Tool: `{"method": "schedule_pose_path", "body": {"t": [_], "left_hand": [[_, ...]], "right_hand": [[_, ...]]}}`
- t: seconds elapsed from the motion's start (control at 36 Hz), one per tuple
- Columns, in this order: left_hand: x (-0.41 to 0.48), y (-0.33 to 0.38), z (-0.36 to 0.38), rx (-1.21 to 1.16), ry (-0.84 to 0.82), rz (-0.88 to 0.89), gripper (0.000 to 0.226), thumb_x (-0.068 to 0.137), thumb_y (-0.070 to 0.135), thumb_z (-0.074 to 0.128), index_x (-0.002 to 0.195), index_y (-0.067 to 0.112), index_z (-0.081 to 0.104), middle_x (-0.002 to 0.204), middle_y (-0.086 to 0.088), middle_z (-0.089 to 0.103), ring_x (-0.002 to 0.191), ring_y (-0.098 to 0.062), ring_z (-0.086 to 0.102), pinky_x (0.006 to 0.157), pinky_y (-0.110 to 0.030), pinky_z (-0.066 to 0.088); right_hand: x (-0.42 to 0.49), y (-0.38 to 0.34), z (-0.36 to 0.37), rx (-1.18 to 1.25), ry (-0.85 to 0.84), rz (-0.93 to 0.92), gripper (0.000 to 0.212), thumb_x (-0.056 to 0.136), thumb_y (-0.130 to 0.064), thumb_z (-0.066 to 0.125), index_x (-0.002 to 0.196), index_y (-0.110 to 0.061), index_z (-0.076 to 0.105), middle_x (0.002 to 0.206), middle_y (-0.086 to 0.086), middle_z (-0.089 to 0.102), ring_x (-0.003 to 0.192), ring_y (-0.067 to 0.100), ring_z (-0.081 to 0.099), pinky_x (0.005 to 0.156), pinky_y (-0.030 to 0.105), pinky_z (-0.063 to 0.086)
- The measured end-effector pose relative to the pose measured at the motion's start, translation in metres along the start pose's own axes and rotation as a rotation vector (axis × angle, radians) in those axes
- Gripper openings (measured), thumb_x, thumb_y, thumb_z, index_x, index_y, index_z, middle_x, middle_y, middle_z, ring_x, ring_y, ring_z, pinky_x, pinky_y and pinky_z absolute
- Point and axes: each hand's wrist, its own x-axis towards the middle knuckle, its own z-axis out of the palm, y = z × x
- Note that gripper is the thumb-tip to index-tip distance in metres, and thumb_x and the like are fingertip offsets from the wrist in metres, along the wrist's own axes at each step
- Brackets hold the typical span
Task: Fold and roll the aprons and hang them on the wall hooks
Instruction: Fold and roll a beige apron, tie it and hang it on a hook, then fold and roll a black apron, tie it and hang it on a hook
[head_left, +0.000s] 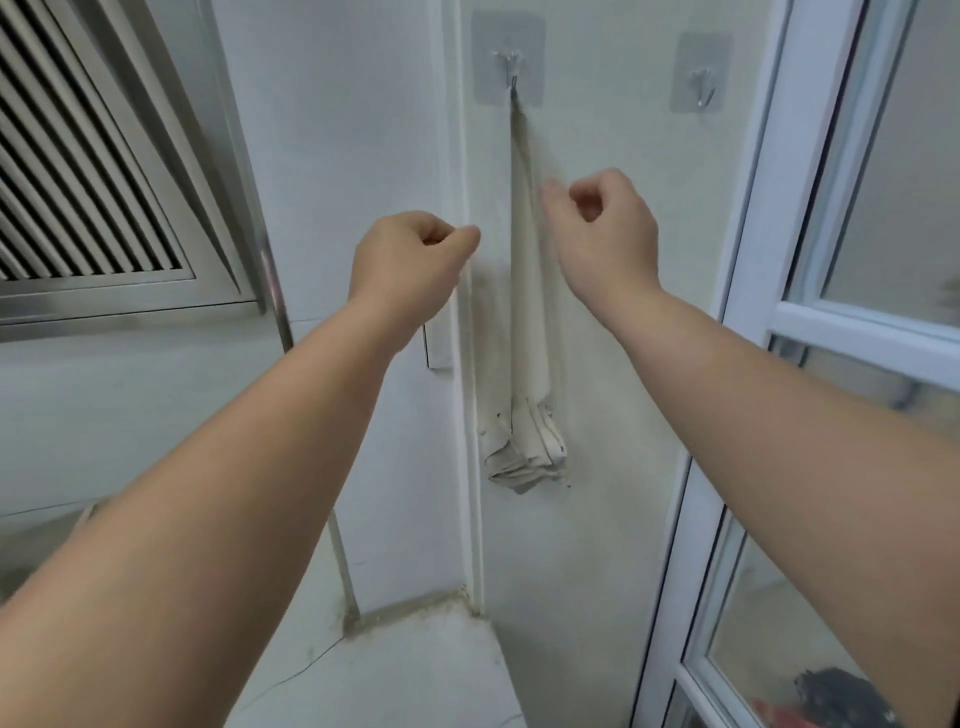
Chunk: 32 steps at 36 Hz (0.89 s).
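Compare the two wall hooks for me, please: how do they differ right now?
The left hook carries a cream apron, hung by a narrow strap; the right hook is bare. The left hook sits higher in the view, near the wall corner; the right hook sits beside the white door frame. Both are metal hooks on clear square pads.

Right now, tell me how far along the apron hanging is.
Done: one cream apron, rolled at its lower end, hangs by its strap from the left hook. In hand: nothing; the left hand and right hand flank the strap, fingers curled and empty. Left: the right hook is bare, and no second apron is in view.
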Motion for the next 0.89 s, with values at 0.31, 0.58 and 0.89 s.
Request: {"method": "schedule_pose_path", "body": {"t": [0.31,0.58,0.89], "left_hand": [[-0.052,-0.09,-0.089,-0.05,0.166,-0.226,0.013,0.09,0.018,0.057,0.081,0.019,0.066,0.073,0.008,0.063,0.055,0.002,0.058,0.05,-0.016,0.046],[-0.148,-0.211,-0.253,0.077,0.243,-0.545,0.018,0.087,0.02,0.061,0.07,0.024,0.065,0.072,0.002,0.064,0.071,-0.016,0.058,0.066,-0.03,0.042],[-0.223,-0.324,-0.449,0.242,0.362,-0.761,0.016,0.089,0.017,0.056,0.078,0.021,0.068,0.069,0.006,0.059,0.065,-0.013,0.051,0.064,-0.027,0.041]], "right_hand": [[-0.087,-0.038,0.107,0.127,-0.406,-0.006,0.004,0.091,-0.025,0.052,0.089,-0.021,0.053,0.064,-0.01,0.048,0.064,0.009,0.049,0.057,0.022,0.038],[-0.208,-0.066,0.265,0.05,-0.836,0.139,0.015,0.089,-0.023,0.056,0.1,-0.016,0.064,0.088,-0.001,0.059,0.085,0.016,0.053,0.074,0.021,0.036],[-0.351,-0.157,0.438,0.101,-1.198,0.267,0.016,0.088,-0.017,0.053,0.076,-0.007,0.058,0.067,0.0,0.051,0.067,0.018,0.048,0.065,0.029,0.041]]}}
